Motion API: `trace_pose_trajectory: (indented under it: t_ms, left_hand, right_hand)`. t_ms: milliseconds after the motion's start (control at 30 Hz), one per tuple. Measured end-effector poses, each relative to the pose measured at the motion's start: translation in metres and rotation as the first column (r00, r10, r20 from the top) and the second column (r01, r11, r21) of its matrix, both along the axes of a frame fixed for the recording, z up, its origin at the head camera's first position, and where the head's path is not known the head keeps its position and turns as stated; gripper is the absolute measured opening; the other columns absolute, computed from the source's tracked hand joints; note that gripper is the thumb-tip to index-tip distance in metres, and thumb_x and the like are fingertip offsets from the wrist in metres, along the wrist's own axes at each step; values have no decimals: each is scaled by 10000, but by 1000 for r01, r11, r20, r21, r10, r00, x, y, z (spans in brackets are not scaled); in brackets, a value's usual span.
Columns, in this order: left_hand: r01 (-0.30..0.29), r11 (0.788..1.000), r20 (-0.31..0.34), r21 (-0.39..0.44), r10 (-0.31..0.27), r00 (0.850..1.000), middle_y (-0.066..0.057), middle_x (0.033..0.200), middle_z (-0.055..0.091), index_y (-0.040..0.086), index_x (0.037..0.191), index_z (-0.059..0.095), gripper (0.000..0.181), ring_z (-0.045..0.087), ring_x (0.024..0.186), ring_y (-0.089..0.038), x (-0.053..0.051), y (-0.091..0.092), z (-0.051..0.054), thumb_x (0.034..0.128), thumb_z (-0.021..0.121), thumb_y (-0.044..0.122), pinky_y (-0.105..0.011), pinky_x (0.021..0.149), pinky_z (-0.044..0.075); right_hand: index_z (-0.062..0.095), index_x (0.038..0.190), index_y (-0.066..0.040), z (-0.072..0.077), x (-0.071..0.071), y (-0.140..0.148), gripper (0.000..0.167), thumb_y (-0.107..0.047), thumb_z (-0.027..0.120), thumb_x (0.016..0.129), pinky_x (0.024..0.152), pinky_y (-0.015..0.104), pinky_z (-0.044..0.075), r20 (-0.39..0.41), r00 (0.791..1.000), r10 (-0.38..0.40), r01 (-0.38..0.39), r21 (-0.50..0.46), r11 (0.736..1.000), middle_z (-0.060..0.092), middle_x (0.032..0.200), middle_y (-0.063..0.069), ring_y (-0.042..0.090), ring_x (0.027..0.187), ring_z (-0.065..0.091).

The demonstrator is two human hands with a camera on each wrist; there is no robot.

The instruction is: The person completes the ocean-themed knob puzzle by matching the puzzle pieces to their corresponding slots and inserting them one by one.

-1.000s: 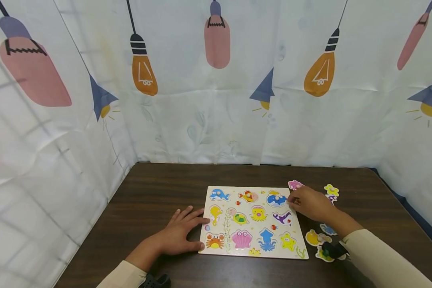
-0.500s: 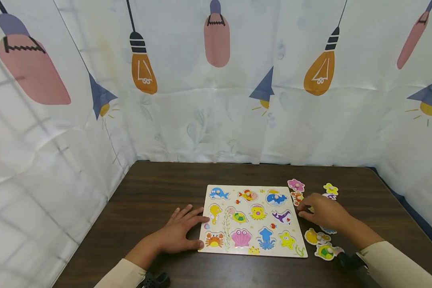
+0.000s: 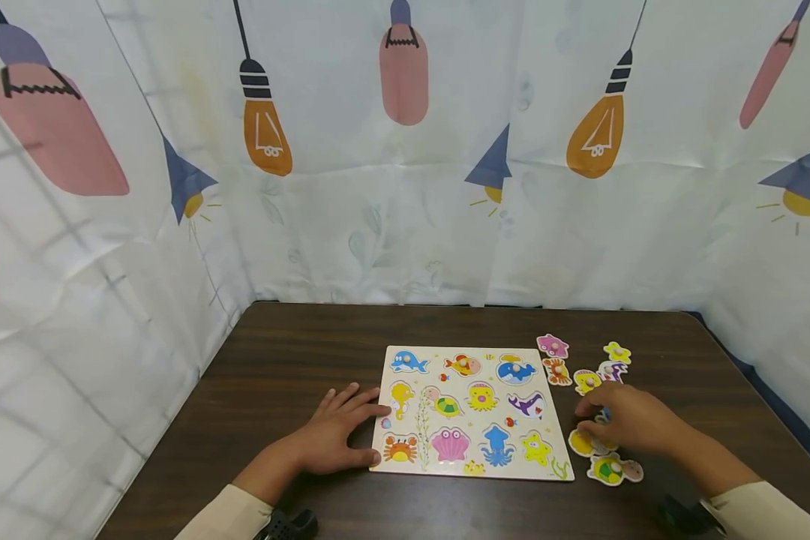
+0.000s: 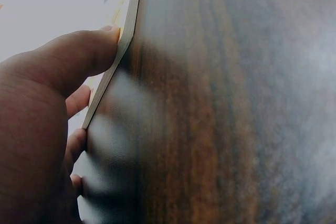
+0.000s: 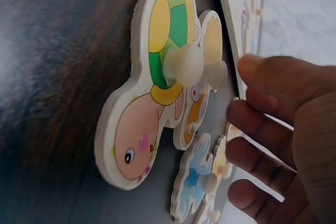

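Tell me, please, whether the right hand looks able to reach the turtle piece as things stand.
Probably yes: the turtle piece lies close to the right hand, its white knob uncovered; the fingers appear to hold nothing, and no other piece seems to block the way.

- No letters, numbers or brands are being legibly shown on the puzzle board (image 3: pixel 482 418).
- None are being made readable on the loose turtle piece (image 5: pixel 144 92).
- No readable wording is being carried by the printed curtain (image 3: pixel 405 217) or the table (image 3: pixel 310 360).
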State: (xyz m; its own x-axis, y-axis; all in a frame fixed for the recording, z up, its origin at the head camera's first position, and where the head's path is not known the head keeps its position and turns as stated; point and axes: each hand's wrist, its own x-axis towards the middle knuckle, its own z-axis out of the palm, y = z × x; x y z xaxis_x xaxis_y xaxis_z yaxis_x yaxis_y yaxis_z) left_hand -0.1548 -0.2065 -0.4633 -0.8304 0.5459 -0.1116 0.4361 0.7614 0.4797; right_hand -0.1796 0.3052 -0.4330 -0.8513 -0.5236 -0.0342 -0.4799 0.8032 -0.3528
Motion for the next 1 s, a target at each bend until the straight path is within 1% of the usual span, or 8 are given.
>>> trace_pose_trajectory:
  t_ms: [67, 167, 300, 500, 633, 767, 867, 1000]
  left_hand:
    - [-1, 1000, -1, -3, 1, 1000, -3, 1652, 315, 325, 1507, 501, 701, 139, 1543, -385, 0, 0, 0, 899, 683, 622, -695, 1176, 22]
    - [1, 1000, 0, -6, -1, 1000, 7, 1656, 307, 327, 1511, 497, 705, 134, 1545, -380, 0, -1, -1, 900, 677, 630, -690, 1179, 20]
    - [5, 1000, 7, 6, -5, 1000, 3, 1657, 304, 322, 1513, 496, 706, 132, 1545, -385, 0, -1, -1, 903, 678, 628, -692, 1177, 17]
    - [2, 1000, 9, 1, -2, 1000, 4, 1655, 308, 328, 1512, 496, 703, 134, 1545, -382, 0, -1, 0, 903, 677, 629, -692, 1177, 19]
    - [3, 1000, 9, 10, -3, 1000, -12, 1649, 320, 317, 1506, 504, 697, 142, 1541, -393, 0, -1, 1, 903, 687, 614, -699, 1173, 20]
    - [7, 1000, 8, 22, -7, 1000, -25, 1647, 326, 307, 1505, 506, 688, 146, 1537, -406, 1, -1, 2, 909, 688, 601, -704, 1170, 26]
    - [9, 1000, 10, 25, -10, 1000, -27, 1648, 323, 310, 1506, 504, 683, 144, 1537, -409, 1, -1, 2, 915, 682, 600, -705, 1169, 28]
    - [12, 999, 14, 34, -13, 1000, -34, 1647, 323, 309, 1504, 502, 676, 143, 1536, -417, 2, -1, 4, 918, 683, 593, -716, 1163, 21]
  right_hand:
    - [759, 932, -321, 1, 2, 2, 117, -382, 828, 860, 611, 276, 494, 19, 999, 29, -29, -13, 1000, 654, 913, -218, -19, 760, 548]
    - [761, 946, -310, 2, 5, 5, 146, -408, 825, 858, 614, 279, 495, 43, 997, 58, -58, -5, 998, 656, 932, -202, -18, 768, 542]
    - [757, 967, -312, 2, 8, 9, 171, -406, 834, 846, 651, 297, 521, 82, 995, 56, -57, 8, 998, 645, 962, -195, -5, 816, 559]
    - [749, 955, -316, -1, 9, 11, 123, -323, 828, 861, 660, 301, 535, 93, 994, 60, -58, -16, 998, 646, 959, -202, 0, 838, 580]
    - [736, 931, -314, -4, 7, 10, 83, -313, 808, 890, 632, 285, 516, 58, 996, 63, -61, -29, 998, 629, 920, -230, -29, 788, 557]
    - [719, 889, -298, -9, 6, 8, 90, -356, 781, 919, 597, 270, 479, -27, 998, 54, -54, -23, 998, 573, 852, -261, -51, 723, 503]
    - [698, 868, -309, -13, 5, 5, 109, -366, 775, 922, 570, 258, 452, -79, 997, 20, -21, -5, 1000, 537, 803, -266, -53, 685, 476]
    - [665, 847, -345, -16, 3, 0, 139, -336, 789, 909, 542, 250, 411, -112, 992, -50, 50, 2, 999, 509, 744, -251, -37, 634, 451]
